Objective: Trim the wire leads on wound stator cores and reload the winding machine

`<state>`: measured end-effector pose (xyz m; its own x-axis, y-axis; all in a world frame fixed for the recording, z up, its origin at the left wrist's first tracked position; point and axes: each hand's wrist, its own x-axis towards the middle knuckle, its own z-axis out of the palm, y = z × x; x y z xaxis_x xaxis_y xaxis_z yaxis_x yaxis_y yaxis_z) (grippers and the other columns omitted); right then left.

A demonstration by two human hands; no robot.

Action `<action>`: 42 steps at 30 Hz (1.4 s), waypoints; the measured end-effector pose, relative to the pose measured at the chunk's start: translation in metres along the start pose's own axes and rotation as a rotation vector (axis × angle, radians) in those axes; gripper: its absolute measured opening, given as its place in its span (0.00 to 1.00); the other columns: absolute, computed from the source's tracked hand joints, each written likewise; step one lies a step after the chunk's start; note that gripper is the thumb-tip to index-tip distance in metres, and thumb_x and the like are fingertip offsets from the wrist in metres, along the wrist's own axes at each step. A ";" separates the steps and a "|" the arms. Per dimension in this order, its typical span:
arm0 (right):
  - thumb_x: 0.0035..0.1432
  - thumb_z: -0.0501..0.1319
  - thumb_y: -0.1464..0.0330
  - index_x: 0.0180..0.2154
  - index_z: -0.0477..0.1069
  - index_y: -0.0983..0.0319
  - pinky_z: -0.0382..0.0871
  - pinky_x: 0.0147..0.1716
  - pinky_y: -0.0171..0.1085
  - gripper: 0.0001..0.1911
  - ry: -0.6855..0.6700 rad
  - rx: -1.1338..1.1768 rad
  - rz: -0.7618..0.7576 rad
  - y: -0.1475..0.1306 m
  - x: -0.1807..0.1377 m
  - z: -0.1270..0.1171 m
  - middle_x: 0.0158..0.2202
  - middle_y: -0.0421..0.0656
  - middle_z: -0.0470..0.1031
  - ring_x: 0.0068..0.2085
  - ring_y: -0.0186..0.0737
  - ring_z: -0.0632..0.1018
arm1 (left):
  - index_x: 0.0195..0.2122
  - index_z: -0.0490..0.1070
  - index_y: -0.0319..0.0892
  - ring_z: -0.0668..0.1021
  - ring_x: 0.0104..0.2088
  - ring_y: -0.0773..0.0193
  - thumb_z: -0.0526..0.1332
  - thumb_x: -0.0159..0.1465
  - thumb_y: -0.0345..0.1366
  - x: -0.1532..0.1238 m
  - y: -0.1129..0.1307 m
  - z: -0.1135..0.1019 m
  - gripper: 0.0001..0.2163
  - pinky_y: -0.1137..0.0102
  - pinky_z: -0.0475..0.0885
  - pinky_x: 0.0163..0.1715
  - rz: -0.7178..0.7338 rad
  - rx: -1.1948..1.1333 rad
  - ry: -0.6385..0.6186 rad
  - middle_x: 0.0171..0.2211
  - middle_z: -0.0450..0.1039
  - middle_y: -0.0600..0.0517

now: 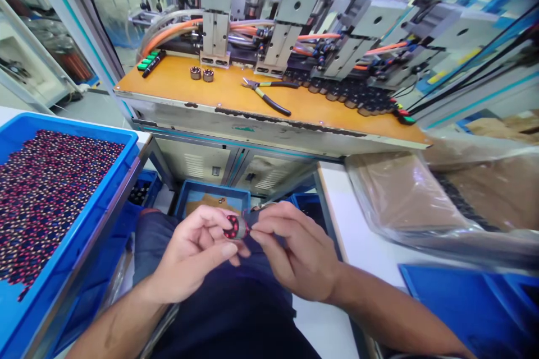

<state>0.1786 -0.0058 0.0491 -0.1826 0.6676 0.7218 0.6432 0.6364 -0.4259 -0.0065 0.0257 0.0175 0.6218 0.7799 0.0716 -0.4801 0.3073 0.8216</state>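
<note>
Cylindrical part (241,228) held in left hand (196,252); right hand (300,247) pinched narrow at part's right end

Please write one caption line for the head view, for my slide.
Left hand holds a small part, right hand at its end, before a bench with pliers.

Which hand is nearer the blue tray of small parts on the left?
Left. The left hand is to the right of the blue tray, apart from it; the right hand is farther right, beyond the left hand.
</note>
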 end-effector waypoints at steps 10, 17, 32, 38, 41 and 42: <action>0.60 0.59 0.79 0.36 0.69 0.66 0.75 0.31 0.32 0.04 -0.065 0.241 -0.029 0.003 0.009 -0.002 0.30 0.44 0.73 0.31 0.33 0.76 | 0.44 0.73 0.40 0.80 0.44 0.60 0.66 0.61 0.48 0.007 -0.001 -0.007 0.18 0.69 0.74 0.44 -0.113 -0.118 -0.057 0.41 0.78 0.46; 0.60 0.60 0.77 0.36 0.70 0.64 0.75 0.30 0.32 0.03 -0.079 0.199 -0.022 0.004 0.006 -0.005 0.30 0.43 0.73 0.30 0.33 0.76 | 0.44 0.70 0.40 0.80 0.26 0.69 0.64 0.65 0.32 0.007 0.004 -0.005 0.08 0.77 0.74 0.27 -0.130 0.060 -0.054 0.27 0.77 0.54; 0.59 0.62 0.76 0.30 0.71 0.64 0.68 0.28 0.31 0.06 0.164 0.442 0.411 -0.017 0.001 0.013 0.27 0.40 0.72 0.28 0.30 0.72 | 0.41 0.75 0.43 0.83 0.43 0.60 0.70 0.56 0.23 0.005 -0.005 -0.002 0.14 0.64 0.80 0.46 0.451 0.348 0.128 0.42 0.76 0.51; 0.57 0.65 0.66 0.24 0.68 0.64 0.62 0.23 0.29 0.13 -0.075 1.003 0.895 -0.019 -0.003 0.016 0.21 0.36 0.68 0.23 0.27 0.68 | 0.38 0.76 0.46 0.83 0.46 0.57 0.71 0.56 0.25 0.009 -0.007 -0.008 0.12 0.63 0.80 0.47 0.383 0.292 0.142 0.48 0.79 0.50; 0.55 0.67 0.63 0.26 0.67 0.64 0.60 0.21 0.28 0.14 -0.140 1.114 1.014 -0.015 -0.005 0.020 0.19 0.35 0.67 0.21 0.27 0.67 | 0.38 0.77 0.48 0.82 0.49 0.58 0.71 0.56 0.27 0.011 -0.009 -0.009 0.11 0.62 0.77 0.52 0.357 0.218 0.116 0.46 0.81 0.53; 0.54 0.68 0.62 0.28 0.68 0.64 0.61 0.21 0.28 0.14 -0.151 1.144 1.027 -0.014 -0.005 0.022 0.20 0.35 0.67 0.21 0.27 0.68 | 0.38 0.77 0.48 0.81 0.51 0.59 0.71 0.57 0.28 0.011 -0.009 -0.008 0.11 0.63 0.76 0.54 0.348 0.197 0.105 0.46 0.81 0.54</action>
<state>0.1547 -0.0095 0.0393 -0.1494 0.9751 -0.1637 -0.3462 -0.2066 -0.9151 -0.0003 0.0363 0.0060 0.3718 0.8736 0.3141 -0.5165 -0.0865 0.8519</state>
